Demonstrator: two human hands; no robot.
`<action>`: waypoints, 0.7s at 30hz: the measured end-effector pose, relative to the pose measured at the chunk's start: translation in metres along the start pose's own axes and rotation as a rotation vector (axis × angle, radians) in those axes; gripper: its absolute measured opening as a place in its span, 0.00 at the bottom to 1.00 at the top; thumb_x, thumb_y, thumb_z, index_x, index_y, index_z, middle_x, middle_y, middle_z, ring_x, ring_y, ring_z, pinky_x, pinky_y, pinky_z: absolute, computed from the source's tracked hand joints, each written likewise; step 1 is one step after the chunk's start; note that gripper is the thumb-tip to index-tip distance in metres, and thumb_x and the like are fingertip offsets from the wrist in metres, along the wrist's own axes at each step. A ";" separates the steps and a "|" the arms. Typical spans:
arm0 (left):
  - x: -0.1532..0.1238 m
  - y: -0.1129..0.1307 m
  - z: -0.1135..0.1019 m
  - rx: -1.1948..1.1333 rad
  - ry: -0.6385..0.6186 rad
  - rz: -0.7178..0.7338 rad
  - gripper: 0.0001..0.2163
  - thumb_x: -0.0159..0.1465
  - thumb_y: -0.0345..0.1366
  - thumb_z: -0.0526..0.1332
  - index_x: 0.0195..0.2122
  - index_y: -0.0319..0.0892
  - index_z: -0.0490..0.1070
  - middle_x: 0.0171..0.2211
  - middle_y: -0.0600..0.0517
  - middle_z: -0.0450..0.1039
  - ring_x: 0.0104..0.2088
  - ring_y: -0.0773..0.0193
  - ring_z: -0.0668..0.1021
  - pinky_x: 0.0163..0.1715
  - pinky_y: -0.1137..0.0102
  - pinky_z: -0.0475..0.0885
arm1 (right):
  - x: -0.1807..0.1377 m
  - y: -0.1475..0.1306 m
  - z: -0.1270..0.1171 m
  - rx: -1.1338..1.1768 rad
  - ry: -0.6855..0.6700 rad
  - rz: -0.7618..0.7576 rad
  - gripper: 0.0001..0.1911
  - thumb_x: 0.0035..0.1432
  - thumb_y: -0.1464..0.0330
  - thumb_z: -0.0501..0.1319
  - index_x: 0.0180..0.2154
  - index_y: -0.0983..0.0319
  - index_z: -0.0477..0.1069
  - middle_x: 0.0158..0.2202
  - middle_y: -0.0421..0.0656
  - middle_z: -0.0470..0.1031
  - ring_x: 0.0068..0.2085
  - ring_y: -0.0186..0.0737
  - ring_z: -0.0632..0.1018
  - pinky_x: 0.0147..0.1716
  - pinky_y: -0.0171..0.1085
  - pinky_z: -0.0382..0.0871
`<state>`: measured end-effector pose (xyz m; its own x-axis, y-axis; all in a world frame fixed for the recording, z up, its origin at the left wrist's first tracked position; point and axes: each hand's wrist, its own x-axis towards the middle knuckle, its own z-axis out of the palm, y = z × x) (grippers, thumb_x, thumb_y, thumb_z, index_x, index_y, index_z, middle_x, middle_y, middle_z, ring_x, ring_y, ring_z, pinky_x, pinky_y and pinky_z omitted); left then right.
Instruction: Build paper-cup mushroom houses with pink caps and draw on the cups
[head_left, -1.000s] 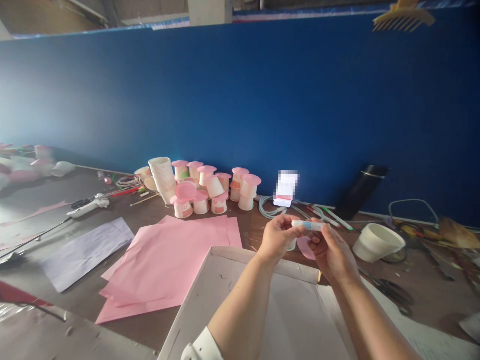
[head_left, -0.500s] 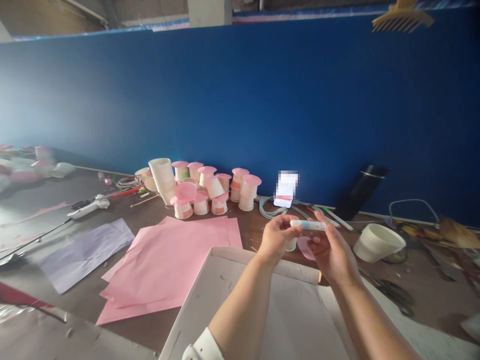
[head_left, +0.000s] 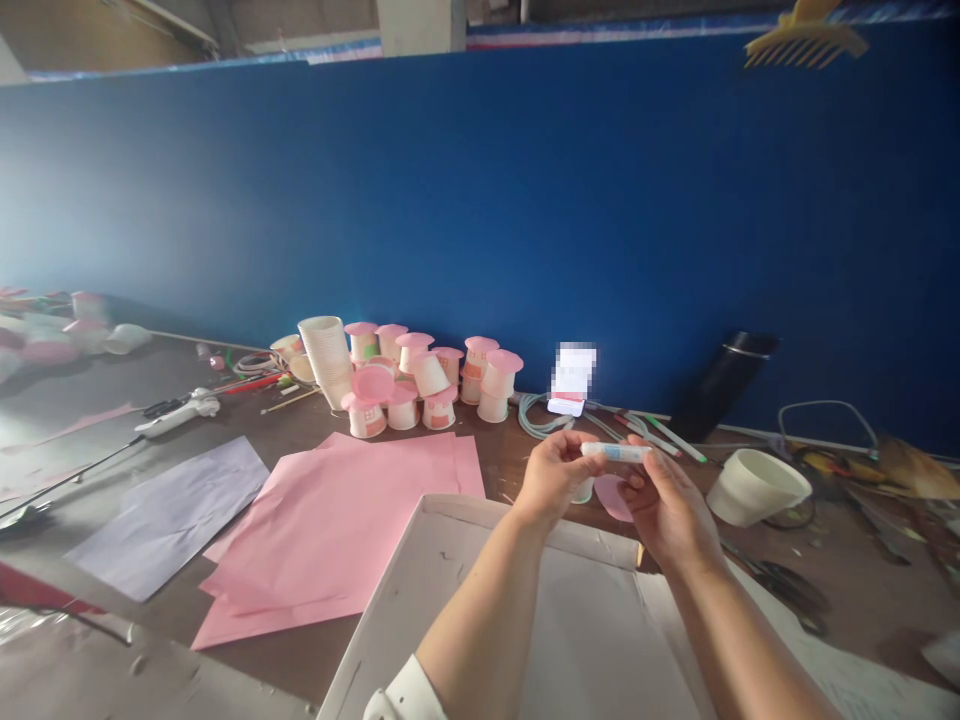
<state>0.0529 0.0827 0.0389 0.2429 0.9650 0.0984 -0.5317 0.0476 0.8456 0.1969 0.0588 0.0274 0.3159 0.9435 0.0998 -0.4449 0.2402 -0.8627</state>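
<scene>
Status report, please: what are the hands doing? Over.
Hands: left hand and right hand both grip white tube, held level. Under it, pink disc by right hand. Nothing blocking.

A blue wall is running across the whole view, standing right behind the table. Its left part is looking paler, because soft light is falling there. The brown table is stretching far to the left, and its top is shining a little on that side. Above the wall's top edge a pale pillar is showing, cut off by the frame.
</scene>
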 end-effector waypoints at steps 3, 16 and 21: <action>0.000 -0.001 0.000 0.008 0.003 0.001 0.22 0.44 0.45 0.78 0.35 0.39 0.74 0.28 0.54 0.75 0.28 0.68 0.76 0.34 0.71 0.68 | 0.001 0.001 -0.001 -0.001 0.006 0.010 0.23 0.42 0.54 0.80 0.38 0.58 0.82 0.26 0.37 0.68 0.27 0.30 0.68 0.23 0.29 0.68; 0.000 -0.003 0.003 -0.016 0.028 -0.012 0.24 0.43 0.46 0.79 0.36 0.38 0.75 0.29 0.53 0.76 0.28 0.68 0.77 0.35 0.70 0.72 | -0.002 0.007 0.002 -0.002 -0.050 0.047 0.28 0.42 0.54 0.80 0.44 0.57 0.80 0.28 0.38 0.73 0.26 0.31 0.69 0.20 0.30 0.63; -0.001 -0.003 0.006 -0.149 0.041 -0.052 0.29 0.39 0.43 0.81 0.39 0.38 0.73 0.32 0.51 0.79 0.31 0.66 0.79 0.39 0.67 0.75 | -0.006 0.010 0.007 -0.069 -0.040 0.057 0.26 0.43 0.57 0.80 0.43 0.59 0.81 0.33 0.41 0.78 0.26 0.29 0.69 0.19 0.28 0.60</action>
<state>0.0592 0.0798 0.0400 0.2413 0.9699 0.0327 -0.6349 0.1323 0.7612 0.1845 0.0572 0.0213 0.2571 0.9639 0.0685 -0.4022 0.1712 -0.8994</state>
